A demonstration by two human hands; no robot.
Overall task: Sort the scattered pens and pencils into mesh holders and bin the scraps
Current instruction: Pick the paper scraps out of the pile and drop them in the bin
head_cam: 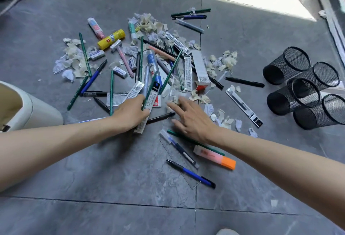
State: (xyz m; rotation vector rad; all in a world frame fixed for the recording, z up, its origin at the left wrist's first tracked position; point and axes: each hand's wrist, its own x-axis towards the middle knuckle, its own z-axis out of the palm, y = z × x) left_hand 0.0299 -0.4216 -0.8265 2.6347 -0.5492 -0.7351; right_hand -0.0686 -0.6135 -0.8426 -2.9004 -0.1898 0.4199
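Pens, pencils and torn paper scraps (228, 61) lie scattered in one loose heap on the grey tiled floor (112, 169).

The left hand (130, 112) reaches in at the near edge of the heap. Its fingers are curled round a green pencil (150, 90), which sticks up and away from the grip at a slant. A long white packet (136, 89) runs under the same hand, with its far end showing past the knuckles and its near end below the palm. Whether the hand grips the packet too or only lies on it cannot be told.

The right hand (192, 121) is just beside it, palm down, with its fingers (170, 105) spread and nearly straight, and it holds nothing. The forefinger tip is at a small clump of scraps, and a black pen (161, 117) lies on the floor between the two hands.

Four black mesh holders (302, 89) lie tipped on their sides in a cluster, well apart from the heap on the right. A pale bin (37, 111) stands at the left edge. A blue pen (190, 174) lies nearer the person than both hands.
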